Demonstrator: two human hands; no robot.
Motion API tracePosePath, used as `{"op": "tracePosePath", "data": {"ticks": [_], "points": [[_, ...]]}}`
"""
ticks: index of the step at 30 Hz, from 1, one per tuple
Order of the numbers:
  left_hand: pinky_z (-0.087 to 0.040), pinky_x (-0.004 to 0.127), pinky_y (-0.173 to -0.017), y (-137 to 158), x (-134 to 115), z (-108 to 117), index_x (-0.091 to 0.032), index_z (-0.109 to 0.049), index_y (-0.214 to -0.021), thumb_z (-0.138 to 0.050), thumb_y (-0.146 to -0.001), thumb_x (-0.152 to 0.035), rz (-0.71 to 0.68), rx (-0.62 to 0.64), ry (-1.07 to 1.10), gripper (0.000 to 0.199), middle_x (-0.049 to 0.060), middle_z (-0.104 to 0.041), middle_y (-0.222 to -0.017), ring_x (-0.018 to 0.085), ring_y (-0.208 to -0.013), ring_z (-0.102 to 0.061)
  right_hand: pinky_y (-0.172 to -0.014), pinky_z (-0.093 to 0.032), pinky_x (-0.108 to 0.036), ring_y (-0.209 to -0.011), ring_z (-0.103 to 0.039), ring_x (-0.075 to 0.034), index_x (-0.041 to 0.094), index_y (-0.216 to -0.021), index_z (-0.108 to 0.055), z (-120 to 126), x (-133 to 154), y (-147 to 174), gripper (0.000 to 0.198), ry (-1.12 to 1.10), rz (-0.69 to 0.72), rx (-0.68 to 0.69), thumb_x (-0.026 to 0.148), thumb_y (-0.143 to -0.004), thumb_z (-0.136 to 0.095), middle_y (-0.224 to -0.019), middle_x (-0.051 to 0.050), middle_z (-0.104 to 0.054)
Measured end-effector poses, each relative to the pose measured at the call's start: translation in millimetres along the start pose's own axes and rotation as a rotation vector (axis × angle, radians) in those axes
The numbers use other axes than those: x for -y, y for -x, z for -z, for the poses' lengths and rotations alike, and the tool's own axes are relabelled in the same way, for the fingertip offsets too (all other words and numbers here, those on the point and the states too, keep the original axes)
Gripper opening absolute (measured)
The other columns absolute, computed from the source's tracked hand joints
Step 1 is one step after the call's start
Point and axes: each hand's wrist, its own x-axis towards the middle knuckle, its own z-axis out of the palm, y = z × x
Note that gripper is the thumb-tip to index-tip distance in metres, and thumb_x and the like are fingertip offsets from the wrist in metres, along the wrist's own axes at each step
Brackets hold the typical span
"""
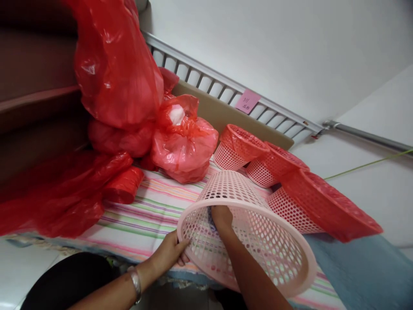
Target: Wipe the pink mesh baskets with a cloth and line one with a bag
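Observation:
A pale pink perforated plastic wastebasket (232,185) lies on its side on the striped sheet, its wide mouth facing me. My left hand (174,249) grips the rim at its left side, thumb against the edge. Through the mouth reaches my right hand (222,217), closed around a dark blue cloth (211,218) that touches or lies close to the inner wall. Most of the cloth is hidden behind the hand.
Several wastebaskets lined with red bags (238,142) stand at the right. Stuffed red bags (185,146) and a roll of red bags (124,185) lie left on the striped sheet (151,206). A metal bed rail (206,71) with a pink note (248,101) runs behind.

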Motion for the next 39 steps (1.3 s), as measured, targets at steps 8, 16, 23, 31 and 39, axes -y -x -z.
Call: {"op": "tracePosePath", "data": {"ticks": [8, 16, 23, 31, 39], "points": [[-0.047, 0.026, -0.043, -6.6, -14.7, 7.7, -0.017, -0.049, -0.076, -0.052, -0.075, -0.054, -0.098, -0.077, 0.012, 0.037, -0.002, -0.059, -0.048, 0.014, -0.041, -0.056, -0.078, -0.047, -0.032, -0.094, -0.062, -0.025, 0.012, -0.130, -0.047, -5.9, 13.1, 102.0, 0.047, -0.027, 0.096, 0.015, 0.034, -0.090, -0.039, -0.105, -0.015, -0.064], [-0.045, 0.026, -0.049, -10.2, -51.8, 33.3, -0.017, -0.055, -0.075, -0.048, -0.081, -0.046, -0.266, -0.283, -0.238, 0.030, 0.000, -0.063, -0.053, 0.018, -0.050, -0.059, -0.091, -0.041, -0.032, -0.108, -0.056, -0.025, 0.010, -0.129, -0.049, 5.6, 30.8, 120.4, 0.047, -0.140, 0.296, -0.007, 0.031, -0.087, -0.044, -0.118, -0.016, -0.059], [-0.046, 0.027, -0.070, -13.8, -66.8, 64.8, -0.014, -0.063, -0.086, -0.049, -0.082, -0.032, -0.391, -0.332, -0.464, 0.023, 0.008, -0.071, -0.084, 0.020, -0.075, -0.062, -0.084, -0.044, -0.031, -0.100, -0.059, -0.024, 0.015, -0.125, -0.050, 6.7, 49.3, 42.1, 0.043, -0.059, 0.328, -0.098, 0.031, -0.086, -0.045, -0.111, -0.013, -0.061], [-0.046, 0.026, -0.069, -6.2, -73.7, 60.7, -0.014, -0.062, -0.088, -0.048, -0.082, -0.028, -0.378, -0.242, -0.459, 0.020, 0.006, -0.070, -0.083, 0.019, -0.076, -0.062, -0.074, -0.047, -0.037, -0.093, -0.062, -0.028, 0.017, -0.122, -0.050, -2.2, 32.2, -51.2, 0.042, -0.009, 0.027, -0.030, 0.038, -0.087, -0.039, -0.101, -0.014, -0.062], [-0.044, 0.025, -0.044, -17.1, -37.7, 38.9, -0.013, -0.056, -0.078, -0.042, -0.084, -0.049, -0.151, -0.106, -0.164, 0.039, 0.002, -0.059, -0.049, 0.015, -0.042, -0.056, -0.074, -0.046, -0.035, -0.094, -0.062, -0.026, 0.018, -0.121, -0.050, -5.7, 36.5, -44.2, 0.039, -0.016, -0.008, -0.028, 0.034, -0.088, -0.037, -0.101, -0.014, -0.062]]}}
